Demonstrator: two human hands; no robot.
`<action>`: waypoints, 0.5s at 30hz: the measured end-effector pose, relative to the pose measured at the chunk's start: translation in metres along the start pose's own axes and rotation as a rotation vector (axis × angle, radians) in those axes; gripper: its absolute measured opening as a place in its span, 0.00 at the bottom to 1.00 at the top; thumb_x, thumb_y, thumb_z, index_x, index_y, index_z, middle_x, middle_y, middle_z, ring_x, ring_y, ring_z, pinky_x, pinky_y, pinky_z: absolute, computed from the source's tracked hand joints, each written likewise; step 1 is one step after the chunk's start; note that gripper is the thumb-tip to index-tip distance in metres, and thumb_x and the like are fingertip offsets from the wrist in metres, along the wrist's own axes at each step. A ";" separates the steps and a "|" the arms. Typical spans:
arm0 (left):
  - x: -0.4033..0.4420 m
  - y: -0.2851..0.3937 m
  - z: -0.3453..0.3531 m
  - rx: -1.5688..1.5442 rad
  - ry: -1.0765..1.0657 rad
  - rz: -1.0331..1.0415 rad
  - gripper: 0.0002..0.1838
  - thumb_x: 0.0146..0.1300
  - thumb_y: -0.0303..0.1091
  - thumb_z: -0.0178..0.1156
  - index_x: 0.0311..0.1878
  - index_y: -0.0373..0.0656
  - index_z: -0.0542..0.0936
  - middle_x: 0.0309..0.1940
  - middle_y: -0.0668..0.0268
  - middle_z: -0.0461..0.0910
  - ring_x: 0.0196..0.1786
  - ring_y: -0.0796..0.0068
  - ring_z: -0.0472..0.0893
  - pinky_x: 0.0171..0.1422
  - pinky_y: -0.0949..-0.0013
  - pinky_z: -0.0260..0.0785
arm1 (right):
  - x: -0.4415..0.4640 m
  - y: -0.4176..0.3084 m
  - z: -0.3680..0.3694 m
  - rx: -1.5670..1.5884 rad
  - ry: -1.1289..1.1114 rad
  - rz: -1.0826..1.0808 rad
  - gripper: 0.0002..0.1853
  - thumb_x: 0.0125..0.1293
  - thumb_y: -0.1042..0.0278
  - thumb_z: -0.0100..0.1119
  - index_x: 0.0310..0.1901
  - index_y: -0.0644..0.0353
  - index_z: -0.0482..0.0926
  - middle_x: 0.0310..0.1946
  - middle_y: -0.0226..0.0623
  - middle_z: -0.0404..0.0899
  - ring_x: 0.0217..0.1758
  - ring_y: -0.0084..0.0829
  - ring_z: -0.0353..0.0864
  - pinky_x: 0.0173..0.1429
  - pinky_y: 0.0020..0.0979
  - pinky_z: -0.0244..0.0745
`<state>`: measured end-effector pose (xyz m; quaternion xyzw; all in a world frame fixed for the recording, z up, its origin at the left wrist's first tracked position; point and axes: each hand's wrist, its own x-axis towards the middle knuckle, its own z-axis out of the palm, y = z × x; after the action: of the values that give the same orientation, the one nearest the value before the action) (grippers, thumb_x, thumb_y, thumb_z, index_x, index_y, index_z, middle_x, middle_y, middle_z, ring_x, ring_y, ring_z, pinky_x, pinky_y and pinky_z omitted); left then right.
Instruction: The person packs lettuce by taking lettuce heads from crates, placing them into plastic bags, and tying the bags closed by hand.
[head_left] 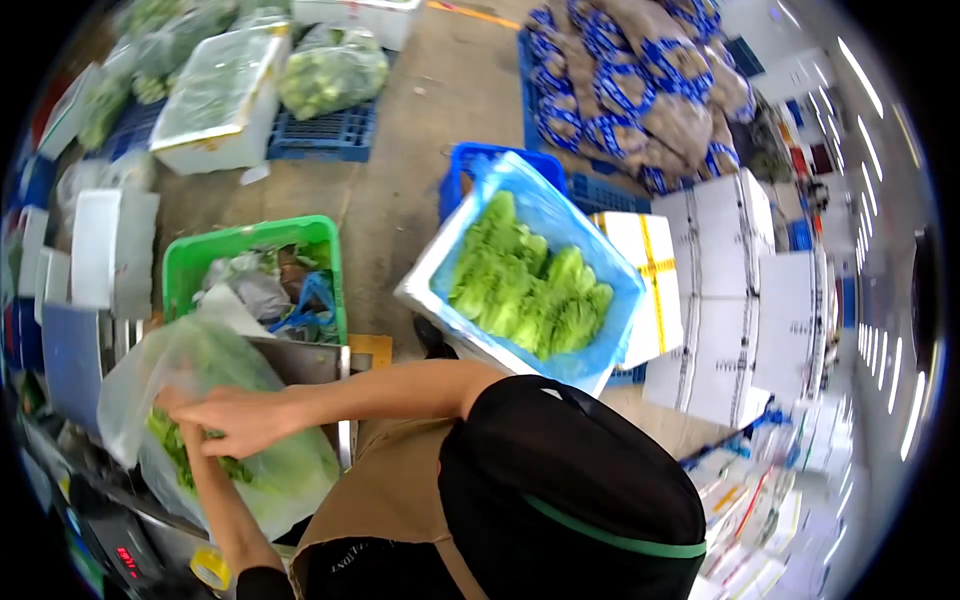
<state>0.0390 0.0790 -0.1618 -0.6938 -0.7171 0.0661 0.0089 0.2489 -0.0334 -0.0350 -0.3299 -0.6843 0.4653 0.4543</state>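
Note:
A large clear plastic bag (285,480) with leafy green vegetables (170,445) inside lies in front of me at the left of the view. My right hand (240,415) reaches across from above, its fingers curled closed on the bag's plastic near the mouth. From below comes my left forearm. My left hand (178,402) meets the right one there and appears closed on the bag, its fingers partly hidden by plastic and the other hand.
Beyond the bag stands a green crate (335,240) with scraps and crumpled plastic. A blue-lined box (625,270) holds lettuce heads (530,280). White cartons (720,300) are stacked at right, sacks (630,90) lie behind, and a red-lit display (127,560) and yellow tape roll (210,568) sit lower left.

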 end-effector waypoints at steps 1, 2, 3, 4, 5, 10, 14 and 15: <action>0.001 -0.001 -0.008 0.040 -0.045 -0.053 0.28 0.63 0.54 0.53 0.59 0.43 0.74 0.58 0.51 0.72 0.60 0.52 0.69 0.65 0.47 0.54 | -0.028 0.014 -0.020 0.054 0.040 -0.029 0.21 0.54 0.69 0.58 0.49 0.71 0.72 0.42 0.57 0.77 0.43 0.53 0.77 0.50 0.44 0.72; -0.001 0.000 -0.014 0.073 -0.075 -0.084 0.28 0.64 0.54 0.52 0.59 0.43 0.75 0.57 0.51 0.73 0.59 0.52 0.71 0.65 0.48 0.56 | -0.060 0.028 -0.050 -0.009 0.159 0.084 0.22 0.55 0.68 0.58 0.51 0.69 0.72 0.43 0.55 0.77 0.44 0.52 0.77 0.50 0.44 0.72; -0.008 -0.002 -0.019 0.074 -0.059 -0.052 0.28 0.64 0.53 0.52 0.59 0.43 0.75 0.56 0.51 0.74 0.58 0.52 0.72 0.64 0.50 0.57 | -0.098 0.043 -0.086 -0.076 0.274 0.197 0.23 0.55 0.67 0.58 0.52 0.68 0.71 0.44 0.54 0.77 0.45 0.51 0.77 0.51 0.44 0.73; -0.012 -0.017 -0.014 0.006 0.132 0.127 0.24 0.65 0.47 0.53 0.55 0.38 0.76 0.51 0.51 0.77 0.52 0.52 0.75 0.61 0.53 0.61 | -0.138 0.064 -0.113 -0.180 0.573 0.199 0.19 0.55 0.68 0.57 0.48 0.64 0.74 0.43 0.53 0.76 0.45 0.51 0.77 0.49 0.42 0.73; -0.013 -0.054 -0.001 -0.067 0.318 0.308 0.20 0.66 0.40 0.54 0.52 0.33 0.77 0.47 0.52 0.79 0.47 0.53 0.78 0.58 0.56 0.64 | -0.185 0.085 -0.155 -0.370 0.612 0.381 0.22 0.57 0.66 0.59 0.52 0.66 0.72 0.47 0.52 0.77 0.47 0.46 0.79 0.51 0.40 0.74; -0.099 -0.017 -0.099 -0.286 0.360 -0.293 0.21 0.68 0.46 0.53 0.53 0.39 0.80 0.51 0.54 0.80 0.50 0.60 0.80 0.53 0.64 0.73 | -0.467 0.152 -0.322 -0.654 1.163 1.186 0.30 0.57 0.53 0.66 0.55 0.67 0.74 0.49 0.52 0.76 0.52 0.46 0.75 0.54 0.41 0.71; -0.129 0.017 -0.160 -0.128 0.714 -0.514 0.21 0.66 0.48 0.53 0.50 0.42 0.82 0.48 0.61 0.82 0.48 0.63 0.81 0.51 0.64 0.74 | -0.635 0.182 -0.355 -0.728 1.158 1.564 0.45 0.49 0.33 0.64 0.60 0.63 0.71 0.57 0.59 0.68 0.63 0.55 0.64 0.63 0.46 0.62; -0.136 0.074 -0.181 -0.142 0.815 -0.439 0.20 0.67 0.46 0.53 0.50 0.41 0.81 0.48 0.60 0.81 0.48 0.63 0.81 0.51 0.64 0.73 | -0.661 0.188 -0.358 -0.692 1.124 1.553 0.46 0.48 0.30 0.63 0.61 0.60 0.70 0.60 0.61 0.65 0.65 0.58 0.60 0.65 0.48 0.60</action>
<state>0.1361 -0.0395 0.0209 -0.4938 -0.7878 -0.2643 0.2561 0.8315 -0.4252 -0.3637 -0.9669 -0.0658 0.1859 0.1619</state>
